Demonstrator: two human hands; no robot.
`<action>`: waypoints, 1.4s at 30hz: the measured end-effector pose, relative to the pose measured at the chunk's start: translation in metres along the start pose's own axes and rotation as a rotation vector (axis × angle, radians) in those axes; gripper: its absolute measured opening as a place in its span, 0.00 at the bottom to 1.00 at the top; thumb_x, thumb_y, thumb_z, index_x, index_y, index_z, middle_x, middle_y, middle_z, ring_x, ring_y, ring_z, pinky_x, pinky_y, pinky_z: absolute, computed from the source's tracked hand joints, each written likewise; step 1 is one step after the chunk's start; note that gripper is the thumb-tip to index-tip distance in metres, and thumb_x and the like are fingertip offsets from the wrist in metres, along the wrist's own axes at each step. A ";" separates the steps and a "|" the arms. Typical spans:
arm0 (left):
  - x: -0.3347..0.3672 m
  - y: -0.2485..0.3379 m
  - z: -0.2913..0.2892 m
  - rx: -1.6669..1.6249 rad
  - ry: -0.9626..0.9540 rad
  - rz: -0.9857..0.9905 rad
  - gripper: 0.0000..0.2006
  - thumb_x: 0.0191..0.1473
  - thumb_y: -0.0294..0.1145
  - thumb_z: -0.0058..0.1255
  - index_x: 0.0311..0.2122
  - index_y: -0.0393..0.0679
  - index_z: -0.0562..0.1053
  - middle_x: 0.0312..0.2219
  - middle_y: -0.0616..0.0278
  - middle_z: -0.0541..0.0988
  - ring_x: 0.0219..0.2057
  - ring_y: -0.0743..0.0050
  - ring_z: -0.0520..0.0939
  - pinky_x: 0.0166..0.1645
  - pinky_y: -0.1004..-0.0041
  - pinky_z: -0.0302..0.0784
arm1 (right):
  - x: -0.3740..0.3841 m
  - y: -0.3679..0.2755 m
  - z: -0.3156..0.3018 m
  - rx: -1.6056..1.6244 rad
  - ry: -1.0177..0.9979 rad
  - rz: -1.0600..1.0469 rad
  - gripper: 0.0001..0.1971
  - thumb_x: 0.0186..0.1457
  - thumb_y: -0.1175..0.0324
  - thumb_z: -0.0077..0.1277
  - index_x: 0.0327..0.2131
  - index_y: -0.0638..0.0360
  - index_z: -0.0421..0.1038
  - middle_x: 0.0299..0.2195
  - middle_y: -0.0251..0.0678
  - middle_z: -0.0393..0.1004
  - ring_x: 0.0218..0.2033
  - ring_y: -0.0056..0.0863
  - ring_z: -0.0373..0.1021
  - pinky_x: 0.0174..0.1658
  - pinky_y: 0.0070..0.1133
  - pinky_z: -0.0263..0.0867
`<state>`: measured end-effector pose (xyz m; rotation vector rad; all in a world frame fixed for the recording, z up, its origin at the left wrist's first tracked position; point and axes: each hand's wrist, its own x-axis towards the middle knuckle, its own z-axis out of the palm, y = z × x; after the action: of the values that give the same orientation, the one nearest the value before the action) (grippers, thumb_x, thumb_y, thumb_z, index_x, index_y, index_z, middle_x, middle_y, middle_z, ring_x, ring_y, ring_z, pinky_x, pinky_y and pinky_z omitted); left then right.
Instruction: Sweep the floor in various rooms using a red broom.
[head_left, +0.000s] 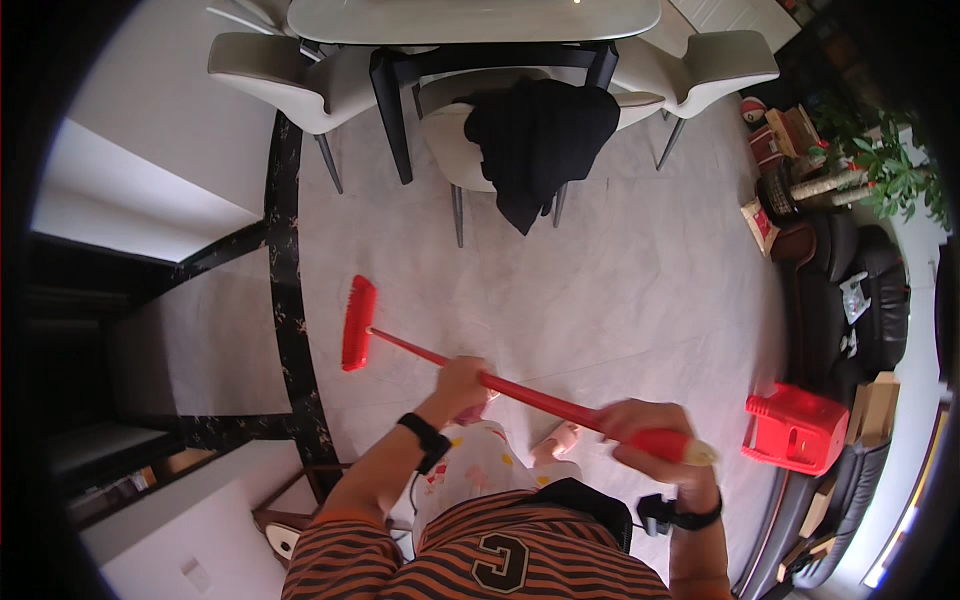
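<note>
A red broom (545, 401) slants across in front of me, its bristled head to the far left, near the dark floor border. My left hand (463, 388) is wrapped round the lower part of the handle. Near the handle's top end, my right hand (645, 435) grips it, slightly blurred. Each wrist wears a black band. Beneath the broom lies the pale, marbled floor (480, 290); whether the bristles touch it I cannot tell.
Ahead stand a table (470, 22) and pale chairs, one draped with a black garment (545, 140). On the right are a red plastic stool (797, 430), a black leather sofa (870, 290), cardboard boxes and a potted plant (890, 165). A white wall (190, 530) stands at the lower left.
</note>
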<state>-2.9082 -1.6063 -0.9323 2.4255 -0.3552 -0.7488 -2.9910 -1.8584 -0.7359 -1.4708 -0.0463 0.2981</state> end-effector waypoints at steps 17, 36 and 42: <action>0.029 0.534 0.303 -0.253 -0.305 0.348 0.04 0.43 0.22 0.40 0.23 0.35 0.68 0.14 0.55 0.72 0.09 0.60 0.74 0.12 0.67 0.69 | -0.344 -0.084 -0.403 -0.098 0.097 -0.829 0.12 0.40 0.59 0.51 0.16 0.53 0.61 0.13 0.27 0.62 0.12 0.23 0.56 0.20 0.22 0.51; -0.118 0.236 0.327 -0.002 0.321 -0.556 0.05 0.32 0.27 0.49 0.22 0.42 0.70 0.22 0.52 0.74 0.30 0.53 0.76 0.32 0.61 0.71 | -0.178 0.130 -0.268 0.218 -0.708 -0.018 0.10 0.45 0.77 0.54 0.35 0.62 0.69 0.38 0.37 0.71 0.36 0.22 0.69 0.40 0.17 0.64; -0.143 0.204 0.405 -0.068 0.387 -0.902 0.28 0.34 0.32 0.57 0.46 0.53 0.66 0.39 0.54 0.71 0.40 0.54 0.74 0.42 0.60 0.72 | -0.188 0.141 -0.272 -0.146 -1.004 -0.281 0.12 0.42 0.77 0.55 0.32 0.61 0.65 0.38 0.37 0.71 0.33 0.29 0.70 0.35 0.21 0.66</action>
<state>-3.2772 -1.8918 -1.0256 2.5361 0.9522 -0.5808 -3.1384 -2.1548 -0.8755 -1.3035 -1.0867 0.7843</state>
